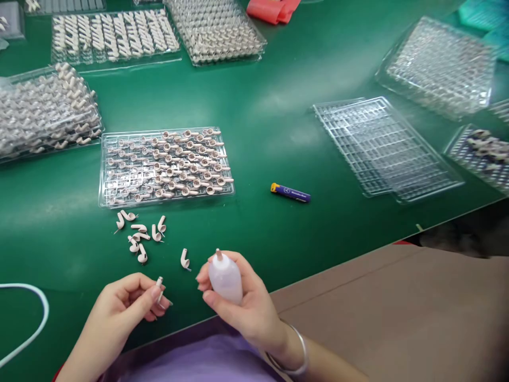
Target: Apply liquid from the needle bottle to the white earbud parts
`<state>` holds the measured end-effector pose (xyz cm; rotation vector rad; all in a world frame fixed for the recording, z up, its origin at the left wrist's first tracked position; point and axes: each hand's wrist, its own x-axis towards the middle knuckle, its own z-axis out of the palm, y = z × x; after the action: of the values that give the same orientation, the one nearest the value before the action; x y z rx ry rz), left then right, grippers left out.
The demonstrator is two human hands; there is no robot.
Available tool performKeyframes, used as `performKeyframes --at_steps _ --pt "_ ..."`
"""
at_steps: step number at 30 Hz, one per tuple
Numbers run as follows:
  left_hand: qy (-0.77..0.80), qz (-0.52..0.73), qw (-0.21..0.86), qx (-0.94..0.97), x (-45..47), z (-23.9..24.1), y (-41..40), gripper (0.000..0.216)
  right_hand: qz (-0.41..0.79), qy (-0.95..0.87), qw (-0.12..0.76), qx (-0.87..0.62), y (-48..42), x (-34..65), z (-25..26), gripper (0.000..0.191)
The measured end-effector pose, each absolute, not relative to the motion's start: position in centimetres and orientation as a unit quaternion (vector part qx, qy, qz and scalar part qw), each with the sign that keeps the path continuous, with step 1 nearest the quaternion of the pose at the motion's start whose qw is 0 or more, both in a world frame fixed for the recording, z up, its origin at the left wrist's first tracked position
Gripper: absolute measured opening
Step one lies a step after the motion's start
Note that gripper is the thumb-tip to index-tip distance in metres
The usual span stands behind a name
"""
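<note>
A small white stemmed piece [159,283] is pinched at the near edge of the table, between the thumb and fingers of the left hand [131,302], clamped on it. To its right, a translucent squeeze bottle [226,278] with a brownish tip sits in the right hand [254,307], thumb and fingers wrapped around it; the tip points up and toward the far side. A silvery bracelet [303,350] circles the right wrist.

Just beyond the hands, one earbud-shaped piece [184,258] lies alone on the green table [270,127], and a loose cluster of similar pieces [156,233] lies farther left. Behind the cluster is a clear tray [102,175] with rows of the same kind of parts. Right of this tray lies a blue stick with a yellow end [294,193].

Farther right, clear gridded trays [382,154] overlap. A stack of filled trays [43,114] stands at the left, a red item [274,10] lies at the far side, and a white cable [44,307] curves in at the near left.
</note>
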<state>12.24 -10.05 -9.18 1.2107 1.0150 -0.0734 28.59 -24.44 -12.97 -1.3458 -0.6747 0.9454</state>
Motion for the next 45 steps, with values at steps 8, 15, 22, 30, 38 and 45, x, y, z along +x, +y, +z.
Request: performKeyframes --at_steps 8,15,22,30,38,45 --pt "0.426 0.012 0.815 0.392 12.9 -8.9 -12.9 0.031 0.399 -0.365 0.679 -0.497 -24.1 26.4 -11.8 0.031" --pt "0.440 0.032 0.823 0.357 11.9 -9.6 -15.3 0.034 0.388 -0.391 0.655 -0.517 -26.2 26.1 -12.5 0.036" --pt "0.477 0.032 0.829 0.290 9.5 -11.6 -19.3 0.035 0.309 -0.498 0.591 -0.554 -29.8 25.1 -14.9 0.034" --pt "0.506 0.102 0.806 0.289 8.8 -13.9 -21.4 0.034 0.127 -0.599 0.535 -0.582 -29.5 23.6 -16.2 0.021" --pt "0.542 0.090 0.781 0.296 9.2 -13.4 -20.5 0.041 0.106 -0.590 0.528 -0.602 -28.5 23.1 -16.4 0.020" --pt "0.557 0.094 0.776 0.279 9.9 -13.3 -20.5 0.041 0.112 -0.590 0.525 -0.604 -28.5 23.2 -16.6 0.020"
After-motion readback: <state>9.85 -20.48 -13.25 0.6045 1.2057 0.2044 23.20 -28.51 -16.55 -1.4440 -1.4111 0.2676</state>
